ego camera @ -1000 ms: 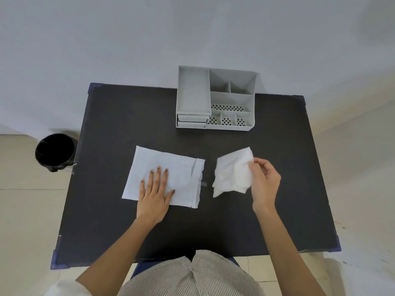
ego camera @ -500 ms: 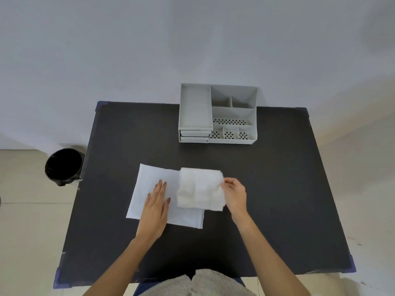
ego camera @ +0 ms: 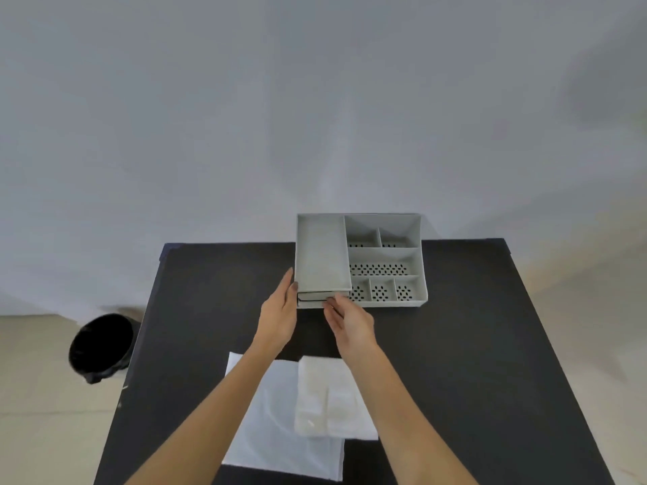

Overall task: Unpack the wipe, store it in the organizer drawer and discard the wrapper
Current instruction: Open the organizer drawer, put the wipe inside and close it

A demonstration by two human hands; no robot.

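Observation:
The folded white wipe lies on the right part of the flat white wrapper, near the table's front. The grey organizer stands at the back of the table, with its two drawers stacked under the left tray. Both look pushed in. My left hand rests flat against the organizer's left front corner, fingers straight. My right hand reaches the drawer fronts, and its thumb and fingertips pinch at the lower drawer's edge. Both forearms pass over the wrapper and the wipe.
The black table carries the organizer, the wrapper and the wipe. A black bin stands on the floor beside the table's left edge. A plain wall rises right behind the organizer.
My right hand laid the wipe on the wrapper and let go. Both hands moved forward to the organizer. The view tilted up.

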